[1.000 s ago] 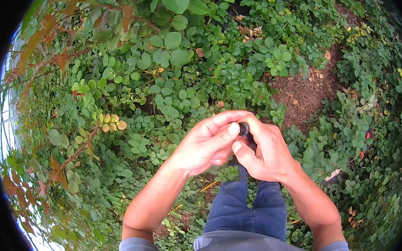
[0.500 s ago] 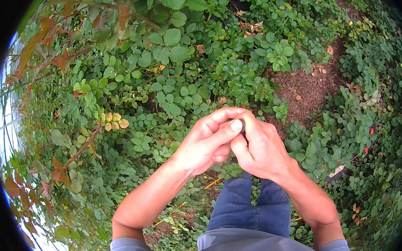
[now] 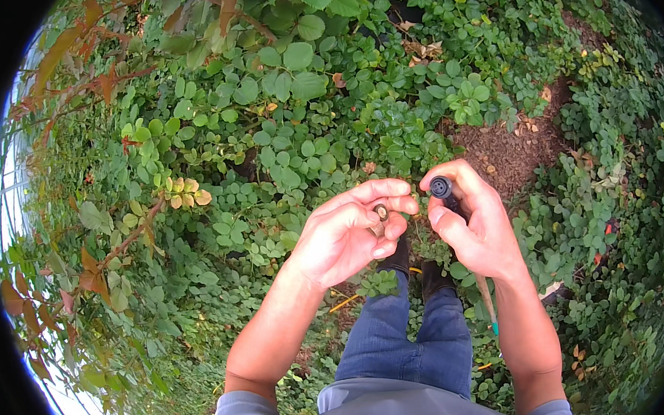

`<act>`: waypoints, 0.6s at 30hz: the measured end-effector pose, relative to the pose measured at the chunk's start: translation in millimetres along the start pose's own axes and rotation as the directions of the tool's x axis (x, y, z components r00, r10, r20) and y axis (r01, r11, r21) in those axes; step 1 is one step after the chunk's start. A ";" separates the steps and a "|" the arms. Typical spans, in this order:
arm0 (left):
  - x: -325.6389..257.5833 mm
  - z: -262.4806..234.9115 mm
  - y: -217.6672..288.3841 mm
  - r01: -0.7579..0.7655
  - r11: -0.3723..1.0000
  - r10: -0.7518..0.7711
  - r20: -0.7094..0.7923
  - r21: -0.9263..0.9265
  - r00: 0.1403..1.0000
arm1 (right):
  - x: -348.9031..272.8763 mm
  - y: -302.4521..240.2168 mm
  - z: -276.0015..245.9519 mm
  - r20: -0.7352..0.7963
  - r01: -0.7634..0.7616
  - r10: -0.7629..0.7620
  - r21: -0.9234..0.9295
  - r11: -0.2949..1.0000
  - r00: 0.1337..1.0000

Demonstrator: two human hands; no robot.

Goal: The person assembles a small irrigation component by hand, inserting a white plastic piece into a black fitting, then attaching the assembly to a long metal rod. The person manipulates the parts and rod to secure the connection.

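My left hand (image 3: 342, 234) is curled around a small brownish metal-looking fitting (image 3: 381, 221) with a dark hole in its end; its exact kind is unclear. A short distance to the right, my right hand (image 3: 482, 227) grips a black round connector (image 3: 441, 188), whose face with several small holes is turned up. The connector's dark body runs down into my palm, where the fingers hide part of it. Below that hand hangs a thin brownish rod or cable (image 3: 485, 295) with a teal end. A gap separates the two hands.
Dense leafy rose-like bushes (image 3: 289, 156) surround me. Reddish-leaved stems (image 3: 108, 85) reach in from the upper left. Bare brown soil (image 3: 515, 150) shows at the right. My jeans-clad legs (image 3: 401, 342) stand among the plants, and yellow strips (image 3: 344, 303) lie low beside them.
The hands were together over a dark piece and have come apart. The fitting now shows in the left hand and the connector's face in the right.
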State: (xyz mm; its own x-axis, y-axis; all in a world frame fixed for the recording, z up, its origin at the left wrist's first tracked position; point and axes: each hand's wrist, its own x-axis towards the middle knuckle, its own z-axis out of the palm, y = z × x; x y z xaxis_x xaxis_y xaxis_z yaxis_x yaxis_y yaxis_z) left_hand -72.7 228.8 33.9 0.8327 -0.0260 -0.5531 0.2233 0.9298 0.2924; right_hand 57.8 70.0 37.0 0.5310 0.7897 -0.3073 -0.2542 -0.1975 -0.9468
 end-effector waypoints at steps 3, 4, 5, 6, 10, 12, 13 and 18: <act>-1.2 1.4 0.5 -0.014 1.000 0.014 0.032 -0.005 0.999 | -2.6 -1.1 -0.6 -0.022 -0.009 0.008 -0.030 0.999 1.000; -1.7 1.9 0.9 -0.017 1.000 0.018 0.049 -0.016 0.999 | -3.5 0.9 0.5 -0.017 0.028 -0.029 -0.037 0.999 0.999; -2.0 -0.4 1.0 -0.025 1.000 0.026 0.089 -0.016 0.996 | -4.2 4.2 1.8 -0.013 0.066 -0.067 -0.042 0.997 0.998; -1.1 -2.8 1.4 -0.030 0.999 0.032 0.134 -0.017 0.990 | -4.7 5.0 1.5 -0.011 0.104 -0.105 -0.052 0.993 0.994; -2.3 -0.3 1.3 -0.070 0.998 0.069 0.079 0.005 0.994 | -4.6 -3.1 8.3 -0.046 0.074 -0.079 -0.106 0.992 0.996; -2.3 -0.1 2.1 -0.078 0.997 0.079 0.030 -0.010 0.996 | -4.7 -6.5 8.4 -0.055 0.028 -0.037 -0.161 0.986 0.998; -2.6 4.6 3.1 -0.091 0.996 0.091 -0.023 -0.017 0.996 | -4.2 -6.7 8.4 -0.056 0.015 -0.023 -0.145 0.989 0.998; 0.3 11.1 6.2 -0.110 0.993 0.109 -0.021 -0.034 0.994 | -1.3 -10.2 16.3 -0.052 0.019 -0.020 -0.012 1.000 0.998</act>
State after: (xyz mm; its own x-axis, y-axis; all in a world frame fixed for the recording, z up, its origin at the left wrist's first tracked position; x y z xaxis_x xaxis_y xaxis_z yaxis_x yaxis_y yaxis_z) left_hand -65.5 230.4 44.2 0.8415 0.0834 -0.5337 0.1128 0.9391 0.3247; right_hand 46.5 80.4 48.6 0.5775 0.7620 -0.2929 -0.2341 -0.1891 -0.9536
